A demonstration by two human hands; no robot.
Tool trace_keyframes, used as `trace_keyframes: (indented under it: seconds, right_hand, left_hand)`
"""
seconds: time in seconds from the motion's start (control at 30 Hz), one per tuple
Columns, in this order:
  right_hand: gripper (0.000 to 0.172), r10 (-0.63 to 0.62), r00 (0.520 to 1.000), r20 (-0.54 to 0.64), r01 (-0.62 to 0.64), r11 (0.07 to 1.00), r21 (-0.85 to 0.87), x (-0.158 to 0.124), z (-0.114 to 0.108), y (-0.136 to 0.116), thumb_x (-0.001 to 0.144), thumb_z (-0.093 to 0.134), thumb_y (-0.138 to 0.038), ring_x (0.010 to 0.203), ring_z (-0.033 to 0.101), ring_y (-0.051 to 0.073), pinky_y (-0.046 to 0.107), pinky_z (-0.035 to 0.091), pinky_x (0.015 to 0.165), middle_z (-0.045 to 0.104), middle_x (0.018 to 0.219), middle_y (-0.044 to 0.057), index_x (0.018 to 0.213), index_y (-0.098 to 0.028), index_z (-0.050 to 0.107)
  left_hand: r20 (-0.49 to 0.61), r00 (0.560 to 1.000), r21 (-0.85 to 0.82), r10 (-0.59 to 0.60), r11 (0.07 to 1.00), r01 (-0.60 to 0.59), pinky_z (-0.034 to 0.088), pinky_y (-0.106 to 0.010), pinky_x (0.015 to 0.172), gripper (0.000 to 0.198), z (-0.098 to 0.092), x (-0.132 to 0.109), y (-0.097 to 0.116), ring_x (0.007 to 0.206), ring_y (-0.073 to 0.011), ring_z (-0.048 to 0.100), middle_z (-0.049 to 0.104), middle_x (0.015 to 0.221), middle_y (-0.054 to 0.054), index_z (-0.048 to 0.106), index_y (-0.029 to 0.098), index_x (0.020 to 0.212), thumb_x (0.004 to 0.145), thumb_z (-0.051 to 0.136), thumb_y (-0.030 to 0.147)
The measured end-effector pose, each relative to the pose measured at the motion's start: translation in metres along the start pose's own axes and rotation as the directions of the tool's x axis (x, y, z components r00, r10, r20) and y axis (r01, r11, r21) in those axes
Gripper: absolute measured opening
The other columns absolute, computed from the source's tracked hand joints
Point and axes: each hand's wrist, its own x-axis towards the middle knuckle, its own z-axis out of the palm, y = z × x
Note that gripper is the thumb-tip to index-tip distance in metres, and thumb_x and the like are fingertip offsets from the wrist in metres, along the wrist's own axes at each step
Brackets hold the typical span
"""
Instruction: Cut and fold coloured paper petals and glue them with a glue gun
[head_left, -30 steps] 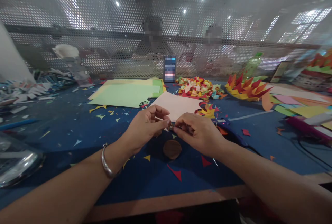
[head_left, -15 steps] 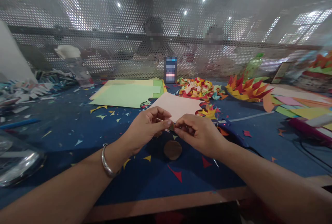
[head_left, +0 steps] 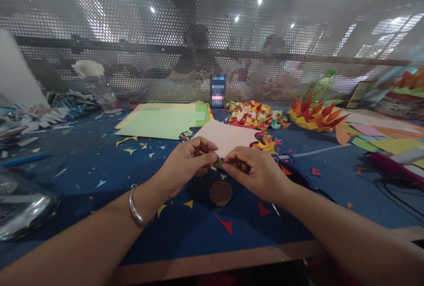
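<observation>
My left hand point(head_left: 189, 161) and my right hand point(head_left: 253, 172) meet over the middle of the table, fingertips nearly touching. Between them they pinch a small brownish-green piece point(head_left: 217, 162), mostly hidden by the fingers; it looks like folded paper, though I cannot tell for sure. Below the hands lies a flat, round brown disc point(head_left: 221, 193) on the blue table. Just beyond the fingers rests a pale pink paper sheet point(head_left: 228, 137) with a scalloped right edge. Small red and yellow paper scraps point(head_left: 226, 224) are scattered around the disc.
Green and yellow sheets point(head_left: 155, 120) lie far left of centre, beside a phone point(head_left: 217, 91) and a heap of paper scraps point(head_left: 255, 114). At right are a spiky red-orange paper piece point(head_left: 313, 114), a purple glue gun point(head_left: 394, 169) and its cable. A clear container point(head_left: 26, 202) stands left.
Both hands stay almost in place, pinching the small piece, which has turned slightly between the fingertips. The disc and papers have not moved; the view has shifted very slightly.
</observation>
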Motion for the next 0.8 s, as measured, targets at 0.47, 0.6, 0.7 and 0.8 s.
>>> trace_keyframes:
  seconds: [0.47,0.6,0.7,0.8]
  right_hand:
    - [0.014,0.02,1.0,0.018,-0.021,0.999,0.047,0.0006,-0.001,-0.0004,0.09,0.054,-0.027,0.057,0.048,0.009,0.022,0.035,0.054,0.059,0.071,-0.001,0.082,-0.017,0.061]
    - [0.015,0.025,0.999,0.024,-0.027,0.997,0.072,0.0007,-0.0006,-0.0001,0.09,0.054,-0.028,0.055,0.046,0.008,0.021,0.035,0.054,0.058,0.069,-0.002,0.083,-0.017,0.062]
    - [0.016,0.031,0.999,0.027,-0.033,0.996,0.077,0.0005,-0.001,0.0,0.091,0.054,-0.029,0.054,0.044,0.008,0.021,0.034,0.052,0.056,0.067,-0.003,0.082,-0.017,0.061]
    - [0.016,0.032,0.999,0.03,-0.034,0.997,0.075,0.0003,-0.0011,0.0001,0.091,0.053,-0.028,0.055,0.044,0.008,0.021,0.033,0.051,0.055,0.067,-0.003,0.082,-0.017,0.061]
  left_hand:
    - [0.011,1.0,0.019,-0.002,1.0,0.002,0.037,-0.022,0.055,0.019,0.0003,0.0007,0.0013,0.059,-0.0064,0.045,0.053,0.076,0.003,0.06,0.017,0.093,0.079,0.068,0.028]
    - [0.016,1.0,0.011,-0.012,1.0,0.012,0.037,-0.022,0.055,0.019,-0.0001,0.0009,0.0016,0.059,-0.0064,0.044,0.052,0.076,0.003,0.059,0.017,0.093,0.079,0.068,0.028]
    - [0.028,0.999,-0.015,-0.022,1.0,0.023,0.036,-0.022,0.055,0.019,-0.0005,0.0005,0.0024,0.059,-0.0061,0.043,0.051,0.075,0.004,0.059,0.017,0.092,0.079,0.068,0.027]
    - [0.041,0.999,-0.017,-0.023,1.0,0.024,0.036,-0.022,0.055,0.019,-0.0013,0.0002,0.0026,0.06,-0.0065,0.044,0.052,0.075,0.003,0.059,0.016,0.092,0.079,0.068,0.027]
